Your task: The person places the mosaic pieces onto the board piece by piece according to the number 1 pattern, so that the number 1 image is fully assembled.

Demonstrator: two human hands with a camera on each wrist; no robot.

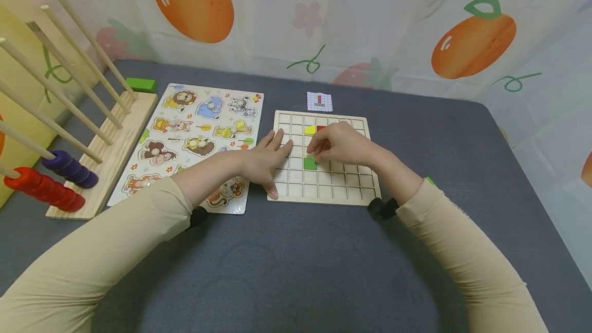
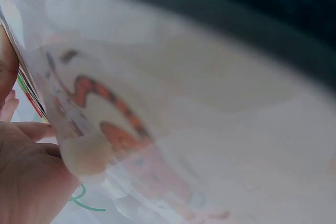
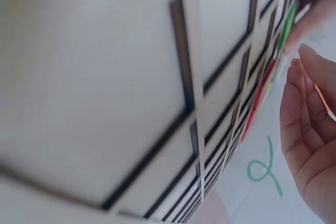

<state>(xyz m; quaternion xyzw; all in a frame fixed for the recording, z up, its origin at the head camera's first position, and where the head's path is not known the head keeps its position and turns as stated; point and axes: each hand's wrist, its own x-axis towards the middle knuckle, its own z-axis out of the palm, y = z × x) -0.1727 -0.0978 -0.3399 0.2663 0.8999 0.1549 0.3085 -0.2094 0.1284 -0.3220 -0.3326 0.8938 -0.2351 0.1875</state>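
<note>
A wooden grid board (image 1: pixel 324 194) with raised square cells lies in front of me. On it are a yellow tile (image 1: pixel 310 129), a red tile (image 1: pixel 320 128) partly covered by my hand, and a green tile (image 1: pixel 310 164). My left hand (image 1: pixel 260 164) spreads its fingers over the board's left edge, the thumb at the near left corner. Over the middle cells, my right hand (image 1: pixel 339 144) has bent fingers, their tips low beside the green tile. Whether something is between those fingertips is hidden. The right wrist view shows the right hand (image 3: pixel 312 124) beside the tiles.
Behind the board lies a small pattern card (image 1: pixel 319 102). An animal knob puzzle (image 1: pixel 180 112) is at the left, partly under my left forearm. Farther left stands a wooden peg rack (image 1: pixel 115 140) with red rings (image 1: pixel 43 189) and purple rings (image 1: pixel 69 168). A green block (image 1: pixel 141 85) lies behind it.
</note>
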